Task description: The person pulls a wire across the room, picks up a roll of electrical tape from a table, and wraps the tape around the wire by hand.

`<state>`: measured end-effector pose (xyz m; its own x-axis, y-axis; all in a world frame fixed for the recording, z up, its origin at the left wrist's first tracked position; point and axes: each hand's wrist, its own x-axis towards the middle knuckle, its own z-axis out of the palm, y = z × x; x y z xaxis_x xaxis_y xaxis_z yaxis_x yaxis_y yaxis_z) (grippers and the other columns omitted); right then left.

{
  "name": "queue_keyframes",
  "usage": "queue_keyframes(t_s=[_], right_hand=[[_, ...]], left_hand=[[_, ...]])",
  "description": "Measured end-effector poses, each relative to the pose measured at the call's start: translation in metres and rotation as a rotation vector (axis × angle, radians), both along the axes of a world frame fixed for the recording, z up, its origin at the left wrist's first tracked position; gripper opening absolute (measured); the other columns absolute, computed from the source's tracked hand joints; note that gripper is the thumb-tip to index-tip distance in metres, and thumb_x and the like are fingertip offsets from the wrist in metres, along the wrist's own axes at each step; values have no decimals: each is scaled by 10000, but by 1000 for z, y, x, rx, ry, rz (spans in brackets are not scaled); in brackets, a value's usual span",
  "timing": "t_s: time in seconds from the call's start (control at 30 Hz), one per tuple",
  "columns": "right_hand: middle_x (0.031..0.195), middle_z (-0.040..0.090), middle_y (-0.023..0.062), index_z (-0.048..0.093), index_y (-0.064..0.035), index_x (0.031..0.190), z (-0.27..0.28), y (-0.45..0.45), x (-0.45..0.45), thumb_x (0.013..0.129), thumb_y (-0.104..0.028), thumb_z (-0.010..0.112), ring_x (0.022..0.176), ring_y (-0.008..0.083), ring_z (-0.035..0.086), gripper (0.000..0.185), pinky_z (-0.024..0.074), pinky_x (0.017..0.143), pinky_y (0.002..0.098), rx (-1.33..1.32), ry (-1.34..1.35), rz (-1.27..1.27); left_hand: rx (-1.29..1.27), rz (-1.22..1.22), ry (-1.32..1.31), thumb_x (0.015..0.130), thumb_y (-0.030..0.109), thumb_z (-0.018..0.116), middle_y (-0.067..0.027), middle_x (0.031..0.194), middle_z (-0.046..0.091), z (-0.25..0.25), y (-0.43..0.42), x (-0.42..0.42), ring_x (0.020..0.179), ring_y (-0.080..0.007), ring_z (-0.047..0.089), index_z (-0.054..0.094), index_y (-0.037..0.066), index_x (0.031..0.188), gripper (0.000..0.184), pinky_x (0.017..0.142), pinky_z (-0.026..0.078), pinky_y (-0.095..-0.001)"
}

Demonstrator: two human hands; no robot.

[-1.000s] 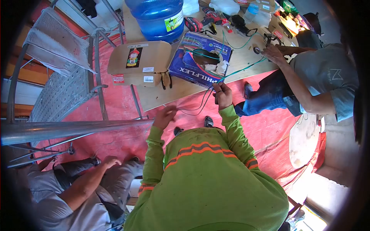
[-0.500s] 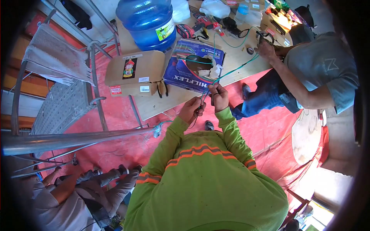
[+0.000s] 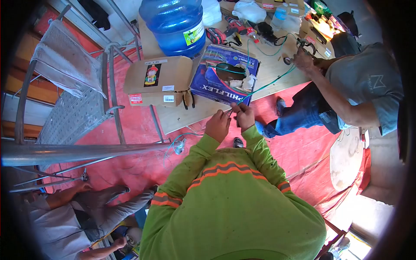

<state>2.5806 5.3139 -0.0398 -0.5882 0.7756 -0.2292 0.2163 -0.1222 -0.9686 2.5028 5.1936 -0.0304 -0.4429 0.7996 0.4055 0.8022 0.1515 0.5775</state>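
My left hand point(image 3: 218, 125) is closed in front of the table edge, its back towards me. A thin wire end shows at its fingertips. Close beside it on the right, my right hand point(image 3: 245, 117) is closed on a green wire point(image 3: 269, 85). Something dark shows below the right hand's fingers, too small to name. From my hands the wire stretches up and right to a co-worker's hand point(image 3: 304, 60). Just beyond my hands lies a blue wire box point(image 3: 208, 82) with a torn hole, and green wire loops out of it.
On the table point(image 3: 173, 119) stand a large blue water jug point(image 3: 173, 30) and a brown cardboard box point(image 3: 180, 73). A red drill point(image 3: 236, 27) lies farther back. Metal scaffolding point(image 3: 86, 151) is on my left. Co-workers are at right and lower left.
My left hand has turned so that its back hides more of the wire. The view has shifted slightly. The person at lower left has moved an arm forward.
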Motion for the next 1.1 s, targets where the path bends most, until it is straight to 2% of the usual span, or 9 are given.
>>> queue_keyframes(t_s=[0.13,0.23,0.37,0.4,0.5,0.7,0.93,1.03,1.1], right_hand=[[591,515,-18,610,-42,718,29,-11,-1,869,-280,614,523,69,440,282,355,468,249,-55,20,23],[585,527,-7,614,-39,730,40,-15,-10,875,-277,608,492,71,434,279,350,439,234,-111,227,-64],[582,524,8,613,-31,750,32,-20,-17,861,-292,625,450,72,420,284,341,416,227,-107,170,-32],[594,525,9,620,-29,760,28,-20,-16,852,-289,633,464,67,429,276,343,422,233,-218,125,-67],[589,520,2,627,-33,771,30,-23,-15,848,-277,636,455,65,421,257,332,412,235,-149,118,-106],[650,552,-13,634,-36,764,19,-41,-27,840,-283,647,555,60,455,259,369,501,221,-163,147,-157],[796,625,12,641,-26,844,15,-56,-26,857,-284,629,659,72,499,258,435,604,247,-176,34,-97],[583,491,-23,633,-35,755,21,-63,-29,835,-290,655,516,59,414,268,344,473,228,-173,61,-152],[553,458,-24,630,-38,757,5,-67,-33,833,-297,655,449,65,370,271,296,409,233,-130,122,-187]], left_hand=[[40,-7,-108,822,97,589,-119,865,519,2,-7,1,706,-326,571,550,28,901,112,588,463,-413],[149,1,-122,829,73,577,-131,886,518,8,-6,1,737,-324,566,548,20,979,162,598,460,-414],[165,-15,-158,858,103,554,-146,959,516,8,-21,-7,765,-331,582,544,26,1063,219,601,482,-413],[157,-25,-170,872,126,546,-146,991,515,5,-27,-8,773,-334,592,542,34,1086,233,597,493,-417],[236,-24,-352,828,14,555,-158,921,524,0,-37,-5,725,-309,566,540,1,1054,228,621,462,-375],[185,103,-263,820,15,578,-133,897,550,2,-66,-20,684,-288,583,588,33,989,169,586,471,-359],[110,165,-75,809,56,620,-115,915,603,-4,-102,-22,760,-296,627,610,47,932,124,601,512,-365],[113,151,-116,811,54,621,-119,899,617,-9,-121,-27,748,-299,631,610,48,916,105,603,516,-352],[101,154,-191,812,50,619,-123,886,623,-6,-133,-27,738,-303,633,609,46,903,91,603,516,-343]])
